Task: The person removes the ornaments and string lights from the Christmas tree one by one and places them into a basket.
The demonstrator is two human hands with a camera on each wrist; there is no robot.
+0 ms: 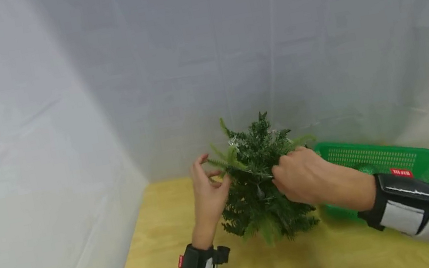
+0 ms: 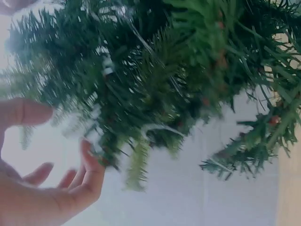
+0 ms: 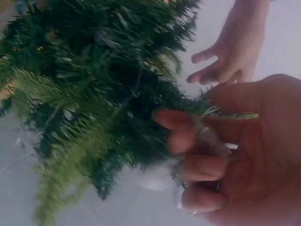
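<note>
Yellow-green sprigs [image 1: 232, 155] edge the left grip [image 1: 208, 197], its fingers loosely spread, reaching forward. Right of it, on the tabletop [image 1: 164, 238], the artificial fir [image 1: 249, 207] seems partly wound with light string [image 1: 260, 191], a length pinched in the right grip [image 1: 303, 173], knuckles up. Beyond that, a bauble [image 1: 366, 168] sits unhung in the green basket [image 1: 377, 155].

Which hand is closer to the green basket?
Right. The right hand is at the side of the tree facing the green basket; the left hand is at the opposite side, farther away.
</note>
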